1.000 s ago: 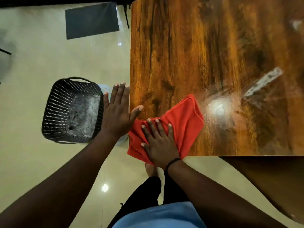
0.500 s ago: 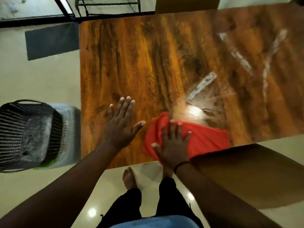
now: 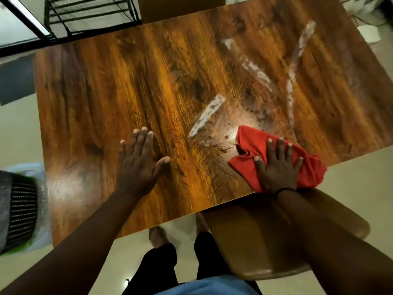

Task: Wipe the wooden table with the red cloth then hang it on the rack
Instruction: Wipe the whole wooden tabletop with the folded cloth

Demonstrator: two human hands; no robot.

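Note:
The wooden table fills most of the head view, with white smear streaks across its middle and right part. A crumpled red cloth lies near the table's front edge at the right. My right hand presses flat on the cloth with fingers spread. My left hand rests flat and open on the bare wood, to the left of the cloth. A black metal rack stands beyond the table's far left corner.
A tan chair seat sits under the table's front edge below my right arm. A dark perforated basket on a pale bag stands on the floor at the left. My bare feet are on the tiled floor.
My right hand has slid the red cloth rightward along the front edge. My left hand has moved from the table's left edge onto the wood. The view has shifted right.

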